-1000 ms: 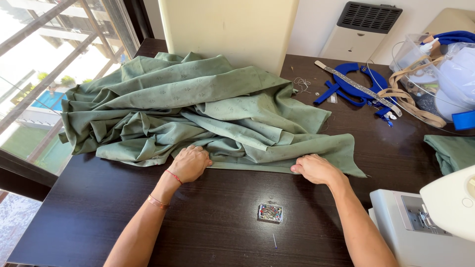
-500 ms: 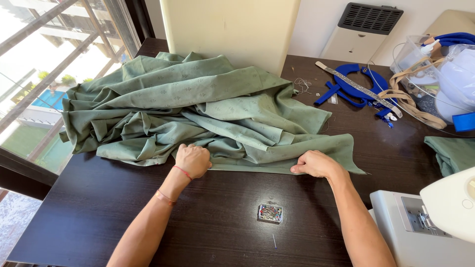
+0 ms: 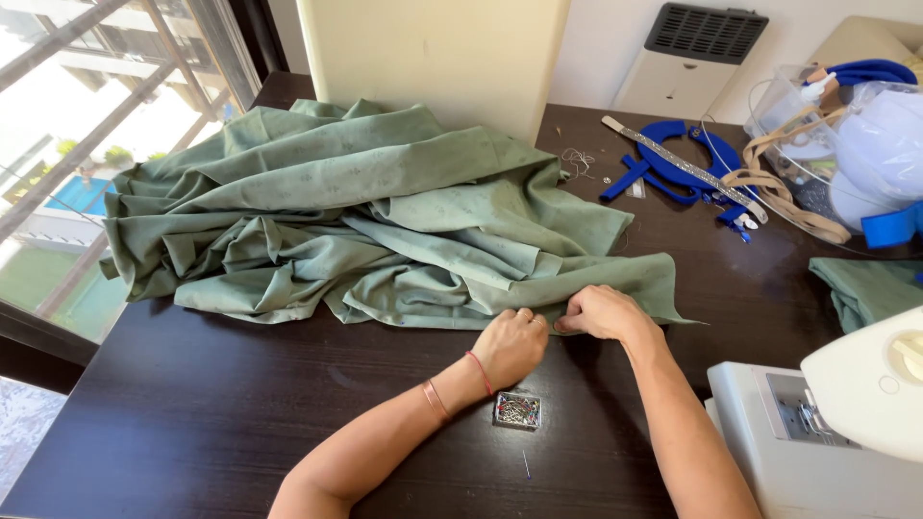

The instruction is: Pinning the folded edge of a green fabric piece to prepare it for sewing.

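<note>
Both hands pinched shut on the near hem of the green fabric (image 3: 385,231): left hand (image 3: 510,344) and right hand (image 3: 598,312) sit side by side, almost touching, fingertips closed on the folded edge toward its right end. The hem's long axis runs left-right along the front of the dark table (image 3: 192,423), and the bulk of the cloth is heaped away from the grip, up and to the left toward the window; the left hand is nearer that bulk, the right nearer the hem's free corner. A small pin box (image 3: 517,410) sits just beside the left wrist, one loose pin (image 3: 526,465) below it, sewing machine (image 3: 827,432) off to the right, well apart from the cloth.
</note>
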